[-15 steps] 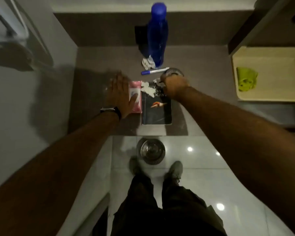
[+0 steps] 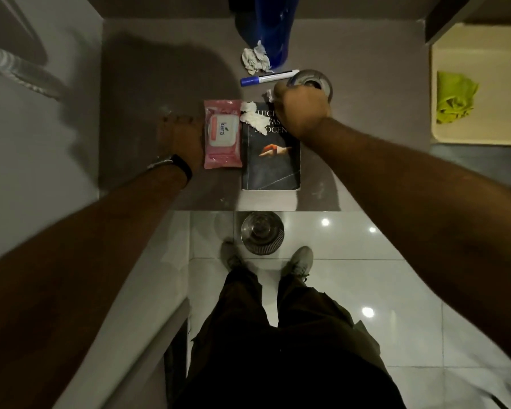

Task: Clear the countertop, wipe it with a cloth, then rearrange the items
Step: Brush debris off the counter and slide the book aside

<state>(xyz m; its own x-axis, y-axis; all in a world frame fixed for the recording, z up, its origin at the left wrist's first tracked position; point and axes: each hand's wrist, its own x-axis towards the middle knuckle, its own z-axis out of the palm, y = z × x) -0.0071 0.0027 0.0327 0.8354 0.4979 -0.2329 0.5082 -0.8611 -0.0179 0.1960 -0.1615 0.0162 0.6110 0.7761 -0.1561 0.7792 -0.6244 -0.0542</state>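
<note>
On the grey countertop (image 2: 148, 84) lie a pink wipes pack (image 2: 222, 134) and a dark book (image 2: 272, 160) side by side. A crumpled tissue (image 2: 252, 116) rests on the book's top left corner. My left hand (image 2: 180, 140) is flat and blurred on the counter just left of the pack, holding nothing. My right hand (image 2: 300, 110) is a closed fist over the book's top edge, with a white tissue scrap (image 2: 268, 95) sticking out of it. A steel cup (image 2: 313, 79) stands right behind the fist.
A blue marker (image 2: 266, 77), another tissue wad (image 2: 255, 59) and a blue bottle (image 2: 275, 31) sit at the back. A cream tray (image 2: 484, 48) holding a green cloth (image 2: 455, 97) is at the right. A steel bin (image 2: 261, 233) stands on the floor below the counter edge.
My left hand has slid left off the pink wipes pack onto bare counter. My right fist stays by the steel cup.
</note>
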